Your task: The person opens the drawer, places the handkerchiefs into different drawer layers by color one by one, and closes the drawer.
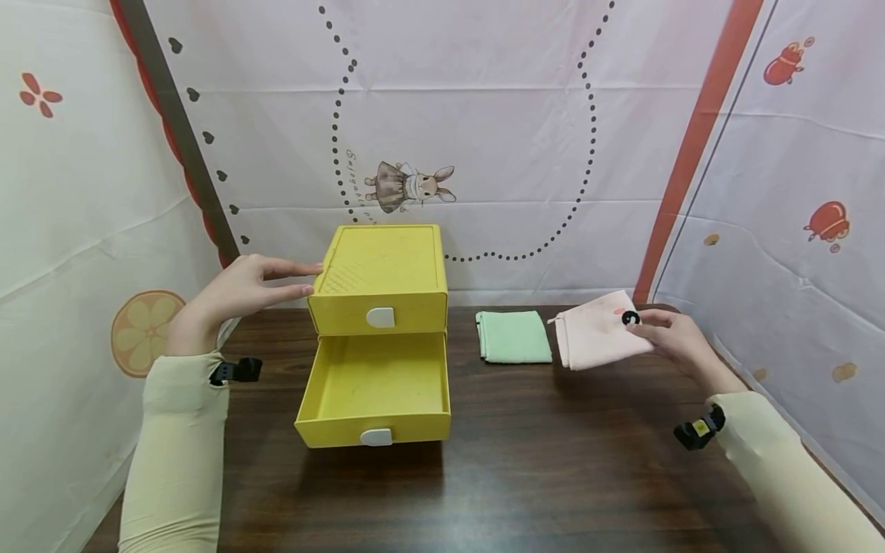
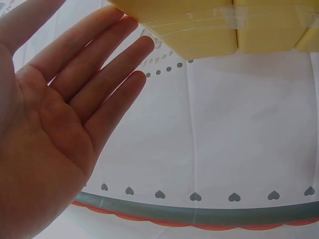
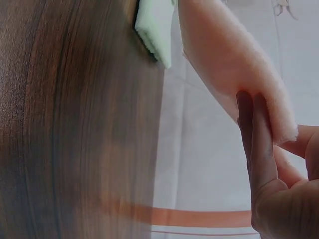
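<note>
A yellow two-drawer box (image 1: 390, 257) stands on the table with its lower drawer (image 1: 332, 432) pulled out and its upper drawer (image 1: 415, 313) closed. My left hand (image 1: 238, 286) is at the box's upper left side, fingers straight and tips at its edge; the left wrist view shows the bare palm (image 2: 47, 139). Off to the right, my right hand (image 1: 674, 339) pinches a folded pink cloth (image 1: 591, 334) by its right edge between thumb and fingers. The pink cloth (image 3: 224, 55) is tilted and raised above the table in the right wrist view. A folded green cloth (image 1: 517, 338) lies between box and pink cloth.
The dark wooden table (image 1: 539, 461) runs under everything. A patterned white curtain (image 1: 498, 153) hangs close behind the box and along both sides. The pulled-out drawer juts toward the front, and nothing is seen inside it.
</note>
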A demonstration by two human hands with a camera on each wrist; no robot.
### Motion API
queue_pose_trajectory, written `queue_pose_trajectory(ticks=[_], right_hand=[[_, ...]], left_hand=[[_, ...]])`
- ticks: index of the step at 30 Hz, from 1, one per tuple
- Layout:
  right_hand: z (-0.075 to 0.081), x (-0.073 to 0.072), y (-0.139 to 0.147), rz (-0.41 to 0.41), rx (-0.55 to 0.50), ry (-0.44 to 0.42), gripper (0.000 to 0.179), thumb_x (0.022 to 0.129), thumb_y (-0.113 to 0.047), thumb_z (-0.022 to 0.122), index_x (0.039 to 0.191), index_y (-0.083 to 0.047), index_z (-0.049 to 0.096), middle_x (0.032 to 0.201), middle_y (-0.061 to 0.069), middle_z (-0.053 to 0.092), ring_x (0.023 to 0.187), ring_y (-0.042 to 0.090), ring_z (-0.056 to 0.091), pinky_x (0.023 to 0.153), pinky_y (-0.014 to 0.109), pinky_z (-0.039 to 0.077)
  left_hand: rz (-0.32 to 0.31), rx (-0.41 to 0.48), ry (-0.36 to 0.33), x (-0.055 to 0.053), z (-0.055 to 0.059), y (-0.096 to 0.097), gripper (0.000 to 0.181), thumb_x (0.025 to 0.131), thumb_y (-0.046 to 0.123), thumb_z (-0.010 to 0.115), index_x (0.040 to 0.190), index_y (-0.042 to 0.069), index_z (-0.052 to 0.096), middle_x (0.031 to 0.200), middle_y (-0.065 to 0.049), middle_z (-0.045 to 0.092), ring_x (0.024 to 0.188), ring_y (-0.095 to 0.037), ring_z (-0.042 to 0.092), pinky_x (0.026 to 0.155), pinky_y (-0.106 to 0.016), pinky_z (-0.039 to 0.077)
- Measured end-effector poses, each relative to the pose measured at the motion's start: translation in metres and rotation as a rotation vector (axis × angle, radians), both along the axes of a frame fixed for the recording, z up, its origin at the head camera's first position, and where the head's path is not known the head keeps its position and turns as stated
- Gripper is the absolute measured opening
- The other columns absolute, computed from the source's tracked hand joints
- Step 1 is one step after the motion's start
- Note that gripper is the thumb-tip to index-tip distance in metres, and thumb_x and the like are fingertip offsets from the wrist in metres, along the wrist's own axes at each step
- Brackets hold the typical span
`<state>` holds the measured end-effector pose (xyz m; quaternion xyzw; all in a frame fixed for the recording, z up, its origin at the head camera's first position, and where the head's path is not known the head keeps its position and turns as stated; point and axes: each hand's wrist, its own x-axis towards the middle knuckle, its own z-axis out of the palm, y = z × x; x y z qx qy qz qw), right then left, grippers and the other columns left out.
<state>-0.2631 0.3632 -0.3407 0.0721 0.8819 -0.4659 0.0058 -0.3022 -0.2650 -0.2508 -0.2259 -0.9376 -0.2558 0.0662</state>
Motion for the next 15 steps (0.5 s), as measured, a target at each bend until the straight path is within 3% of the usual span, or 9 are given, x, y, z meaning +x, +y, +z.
queue_pose_trajectory(ticks=[4, 15], right_hand=[[0.003, 0.005, -0.003, 0.024, 0.028, 0.025, 0.064, 0.091, -0.037, 0.063, 0.133, 0.007, 0.046, 0.089, -0.009, 0.058, 0.071, 0.0, 0.056, 0.064, 0.023, 0.051], [0.014, 0.02, -0.011, 0.093, 0.079, 0.039, 0.059, 0.091, -0.037, 0.062, 0.132, 0.005, 0.049, 0.09, -0.008, 0.061, 0.073, 0.002, 0.056, 0.063, 0.025, 0.049]], left_hand=[[-0.001, 0.006, -0.001, -0.001, -0.001, 0.0, 0.046, 0.084, 0.052, 0.065, 0.124, 0.029, 0.064, 0.123, -0.003, 0.065, 0.111, -0.023, 0.061, 0.089, -0.052, 0.048], [-0.007, 0.002, -0.001, 0.0, 0.0, 0.0, 0.046, 0.085, 0.052, 0.065, 0.124, 0.029, 0.064, 0.124, -0.003, 0.064, 0.114, -0.023, 0.059, 0.091, -0.053, 0.048]])
